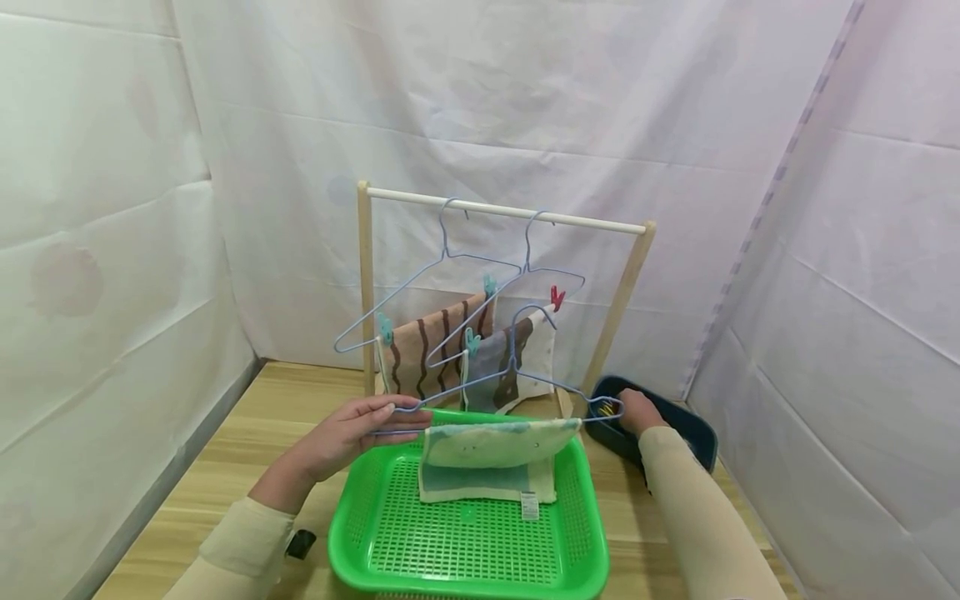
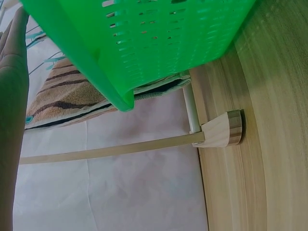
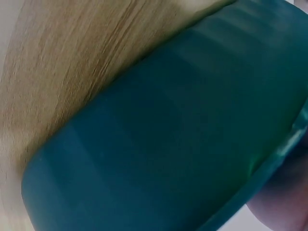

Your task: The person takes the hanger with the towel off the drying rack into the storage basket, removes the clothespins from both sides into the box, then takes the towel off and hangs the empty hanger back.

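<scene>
Blue wire forms the hanger whose left end the left hand pinches between thumb and fingers. Over its lower bar hangs a pale towel, above the green basket on the desk. At the hanger's other end, the right hand dips into the dark bin; its fingers are hidden, so I cannot tell their state. Behind, a rack carries two more hangers with clipped cloths.

Left hand pinching hanger, draped towel, green basket
</scene>
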{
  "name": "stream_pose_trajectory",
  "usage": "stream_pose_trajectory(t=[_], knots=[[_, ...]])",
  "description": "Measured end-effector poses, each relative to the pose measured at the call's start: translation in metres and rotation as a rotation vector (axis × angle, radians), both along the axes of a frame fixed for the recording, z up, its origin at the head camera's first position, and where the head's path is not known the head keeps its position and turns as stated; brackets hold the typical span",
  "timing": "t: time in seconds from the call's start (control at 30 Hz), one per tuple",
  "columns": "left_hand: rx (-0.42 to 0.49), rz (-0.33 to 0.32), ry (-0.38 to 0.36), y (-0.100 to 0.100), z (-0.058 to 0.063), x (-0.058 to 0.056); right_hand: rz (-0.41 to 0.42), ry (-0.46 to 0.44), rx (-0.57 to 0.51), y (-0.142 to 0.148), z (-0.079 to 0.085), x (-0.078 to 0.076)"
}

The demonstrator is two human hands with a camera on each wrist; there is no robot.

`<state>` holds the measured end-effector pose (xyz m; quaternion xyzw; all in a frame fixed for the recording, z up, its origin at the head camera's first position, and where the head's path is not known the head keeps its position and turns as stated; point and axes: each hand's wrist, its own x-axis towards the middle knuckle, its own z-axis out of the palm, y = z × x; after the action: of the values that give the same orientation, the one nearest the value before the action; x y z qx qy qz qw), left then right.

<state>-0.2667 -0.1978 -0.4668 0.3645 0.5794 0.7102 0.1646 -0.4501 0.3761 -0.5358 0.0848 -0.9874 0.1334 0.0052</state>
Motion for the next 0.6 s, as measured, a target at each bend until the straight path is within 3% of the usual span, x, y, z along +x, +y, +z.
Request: stream_pose_trajectory(t=[0.17, 0.4, 0.6], knots=[[-0.006, 0.003, 0.003, 0.0, 0.001, -0.001, 0.0, 0.004, -0.036, 0.007, -0.009, -0.009], [-0.009, 0.003, 0.006, -0.001, 0.0, -0.002, -0.026, -0.032, -0.068, 0.023, -0.038, -0.037], [-0.009, 0.008, 0.011, 0.0, 0.001, -0.002, -0.031, -0.011, -0.073, 0.029, -0.05, -0.046]])
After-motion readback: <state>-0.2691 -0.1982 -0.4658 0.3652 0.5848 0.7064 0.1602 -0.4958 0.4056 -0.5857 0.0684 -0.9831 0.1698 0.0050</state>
